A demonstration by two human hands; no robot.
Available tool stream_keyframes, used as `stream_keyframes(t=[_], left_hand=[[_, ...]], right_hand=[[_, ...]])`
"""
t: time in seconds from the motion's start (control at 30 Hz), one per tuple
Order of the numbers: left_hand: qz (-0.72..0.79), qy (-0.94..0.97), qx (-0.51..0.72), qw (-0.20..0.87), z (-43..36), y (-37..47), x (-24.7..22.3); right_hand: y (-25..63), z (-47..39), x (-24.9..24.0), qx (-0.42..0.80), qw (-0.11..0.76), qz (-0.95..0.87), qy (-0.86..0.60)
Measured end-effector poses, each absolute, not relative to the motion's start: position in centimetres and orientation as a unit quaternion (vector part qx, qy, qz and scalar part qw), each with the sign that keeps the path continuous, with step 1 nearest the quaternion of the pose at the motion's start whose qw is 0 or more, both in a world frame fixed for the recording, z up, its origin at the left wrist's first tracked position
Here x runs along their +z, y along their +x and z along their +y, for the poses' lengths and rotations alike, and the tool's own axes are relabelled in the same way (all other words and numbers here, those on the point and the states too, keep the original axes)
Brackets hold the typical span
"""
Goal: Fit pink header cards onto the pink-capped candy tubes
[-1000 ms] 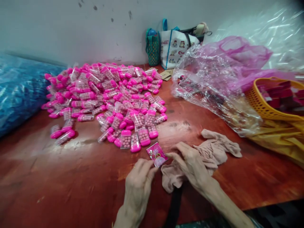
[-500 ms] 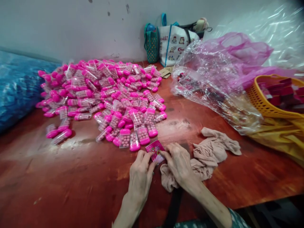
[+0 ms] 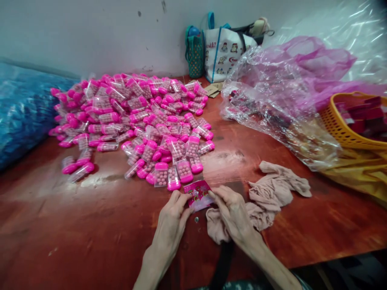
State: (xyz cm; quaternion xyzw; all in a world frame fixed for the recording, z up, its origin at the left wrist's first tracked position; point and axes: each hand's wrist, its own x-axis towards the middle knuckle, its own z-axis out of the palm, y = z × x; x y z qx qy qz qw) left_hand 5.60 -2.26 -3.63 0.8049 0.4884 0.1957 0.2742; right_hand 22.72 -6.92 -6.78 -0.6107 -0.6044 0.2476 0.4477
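Observation:
Between my two hands is a small magenta printed sleeve [image 3: 198, 195], flat in shape, with lettering and small pictures on its face. My left hand [image 3: 173, 217] pinches its left edge between thumb and fingers. At the right edge, my right hand [image 3: 232, 207] grips it the same way. Just beyond the sleeve lies the near edge of a big heap of clear candy boxes [image 3: 160, 175] with bright pink caps, filled with pale pink balls. A crumpled beige cloth [image 3: 269, 197] lies beside and partly under my right hand.
A yellow basket [image 3: 335, 125] of dark magenta pieces stands at the right, near clear and pink plastic sheeting [image 3: 269, 88]. Blue plastic bags [image 3: 24, 108] bulge at the left. A white tote [image 3: 220, 60] and a green bottle holder [image 3: 194, 56] stand against the wall.
Both hands have moved slightly apart, and more of the sleeve's printed face shows between them. A small round shiny spot on the table below it has come into view.

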Motion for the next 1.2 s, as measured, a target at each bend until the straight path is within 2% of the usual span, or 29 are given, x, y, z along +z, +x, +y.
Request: stream_keyframes(t=[0.1,0.2,0.4,0.53,0.73,1.03,1.13,1.2], left_hand=[[0.500,0.780,0.217,0.307,-2.2,5.6,-3.3],[0.540,0.698,0.300,0.362,-2.1,5.8,-2.3],[0.521,0.477,0.360,0.610,-1.9,7.7,-1.3],[0.515,0.414,0.420,0.622,-2.3,8.8,-2.1],[0.487,0.391,0.442,0.644,-2.8,9.0,-1.9],[0.492,0.245,0.441,0.709,-2.4,8.5,-0.6],[0.485,0.225,0.438,0.722,-2.4,8.6,-0.6],[0.482,0.223,0.435,0.727,-2.3,8.7,-0.7]], right_hand=[[22.8,-6.2,-6.0,0.327,0.465,-0.535,-0.626],[22.8,-6.2,-5.0,0.371,0.468,-0.493,-0.633],[21.7,-6.8,-3.4,0.413,0.480,-0.472,-0.614],[21.0,-6.9,-2.4,0.415,0.486,-0.492,-0.592],[20.2,-6.9,-2.6,0.408,0.484,-0.453,-0.628],[19.4,-6.9,-1.9,0.230,0.498,-0.602,-0.580],[19.1,-6.9,-1.6,0.211,0.491,-0.612,-0.582],[19.1,-6.8,-1.5,0.244,0.499,-0.592,-0.584]])
